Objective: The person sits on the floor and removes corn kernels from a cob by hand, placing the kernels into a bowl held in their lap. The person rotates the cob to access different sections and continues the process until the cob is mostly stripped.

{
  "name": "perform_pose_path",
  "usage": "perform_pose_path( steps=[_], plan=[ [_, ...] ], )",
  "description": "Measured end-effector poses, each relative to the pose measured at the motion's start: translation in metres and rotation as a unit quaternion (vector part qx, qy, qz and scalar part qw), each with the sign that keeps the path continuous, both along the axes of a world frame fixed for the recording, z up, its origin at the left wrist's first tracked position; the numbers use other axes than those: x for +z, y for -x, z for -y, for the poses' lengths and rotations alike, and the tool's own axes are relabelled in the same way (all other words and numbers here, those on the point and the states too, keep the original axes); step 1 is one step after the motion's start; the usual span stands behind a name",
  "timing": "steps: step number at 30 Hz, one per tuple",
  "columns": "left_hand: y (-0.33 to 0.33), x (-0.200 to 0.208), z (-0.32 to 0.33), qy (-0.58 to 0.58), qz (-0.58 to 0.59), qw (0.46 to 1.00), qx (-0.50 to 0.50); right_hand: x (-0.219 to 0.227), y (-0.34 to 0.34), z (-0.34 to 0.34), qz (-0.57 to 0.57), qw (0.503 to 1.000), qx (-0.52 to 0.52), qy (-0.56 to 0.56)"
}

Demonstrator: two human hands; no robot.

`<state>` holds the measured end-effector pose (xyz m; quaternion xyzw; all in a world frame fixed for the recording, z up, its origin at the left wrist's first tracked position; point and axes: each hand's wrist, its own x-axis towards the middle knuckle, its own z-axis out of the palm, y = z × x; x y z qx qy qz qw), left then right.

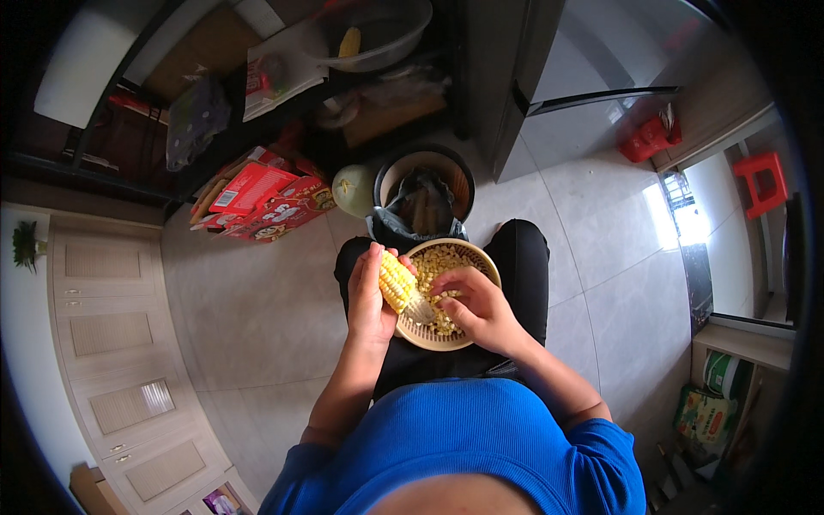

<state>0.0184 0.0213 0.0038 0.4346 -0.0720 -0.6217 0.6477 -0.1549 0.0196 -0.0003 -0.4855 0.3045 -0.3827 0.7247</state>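
Observation:
My left hand [370, 300] is wrapped round a corn cob [396, 281], held tilted over the near-left side of the basket. Yellow kernels cover its upper part, while the lower end [420, 310] is stripped pale. My right hand [479, 307] hovers over the basket's right side, its fingers loosely curled and the thumb apart from them; the palm is hidden. Loose corn kernels [441, 257] lie in the round tan basket [490, 264], which rests on my lap between my dark-trousered legs.
Beyond the basket, a dark plastic bag [395, 225] lines a round bin [464, 176]. A pale green melon [353, 190] and red cartons [266, 199] stand left of it. On the shelf, a clear bowl [396, 43] holds another cob [349, 42]. A grey refrigerator [592, 51] stands far right.

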Motion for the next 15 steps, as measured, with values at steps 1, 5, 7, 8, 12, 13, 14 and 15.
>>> perform_pose_path(
  steps=[1, 5, 7, 8, 12, 13, 14, 15],
  plan=[
    [0.003, 0.005, 0.002, 0.008, 0.023, 1.000, 0.006, 0.002, -0.004, 0.000, -0.007, 1.000, 0.006, -0.006],
    [0.018, 0.016, 0.005, 0.021, 0.072, 0.995, 0.061, 0.007, -0.026, -0.006, -0.079, 0.995, -0.025, 0.063],
    [0.024, 0.017, 0.005, 0.026, 0.089, 0.992, 0.086, 0.014, -0.029, -0.005, -0.187, 0.970, -0.055, 0.147],
    [0.027, 0.014, 0.004, 0.038, 0.099, 0.989, 0.098, 0.012, -0.033, -0.006, -0.191, 0.964, -0.087, 0.164],
    [0.031, 0.010, 0.003, 0.041, 0.103, 0.985, 0.136, 0.004, -0.038, -0.003, -0.237, 0.912, -0.129, 0.308],
    [0.032, 0.011, 0.002, 0.034, 0.105, 0.983, 0.145, 0.003, -0.038, -0.003, -0.245, 0.908, -0.127, 0.314],
    [0.032, 0.011, 0.003, 0.034, 0.108, 0.983, 0.146, 0.001, -0.039, -0.003, -0.252, 0.904, -0.126, 0.321],
    [0.032, 0.011, 0.003, 0.035, 0.112, 0.982, 0.146, -0.001, -0.039, -0.003, -0.260, 0.900, -0.124, 0.327]
  ],
)
